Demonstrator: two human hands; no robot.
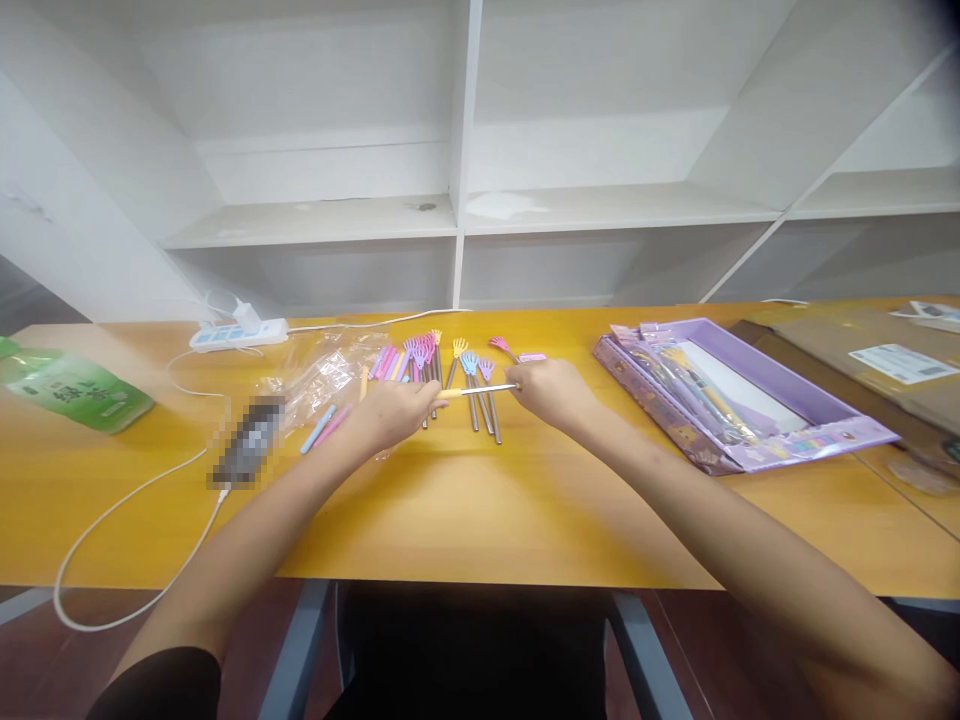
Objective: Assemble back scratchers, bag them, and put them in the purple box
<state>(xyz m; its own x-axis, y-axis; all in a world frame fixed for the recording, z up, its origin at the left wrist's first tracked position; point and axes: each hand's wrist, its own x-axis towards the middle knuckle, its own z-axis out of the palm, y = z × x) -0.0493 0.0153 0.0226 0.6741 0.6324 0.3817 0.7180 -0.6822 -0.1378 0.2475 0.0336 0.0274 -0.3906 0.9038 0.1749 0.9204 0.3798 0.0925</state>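
Observation:
My left hand [397, 408] is closed on the yellow handle end of a thin metal rod [487, 388]. The fingers of my right hand [553, 392] pinch the rod's other end, so it lies level between both hands. Behind it on the table are several metal rods with small hand-shaped heads, among them a yellow one [460, 348], a blue one [469, 364] and a purple one [487, 370]. A pink head [500, 344] shows just beyond my right hand. Several pink and purple pieces lie by my left hand, with a blue tube [318, 428] nearer its forearm.
Clear plastic bags [330, 370] and a phone [251, 440] on a white cable lie left. Farther out are a power strip [238, 335] and a green pouch [79, 385]. A purple box [817, 385] with wrapped pieces and a cardboard box [847, 345] stand right.

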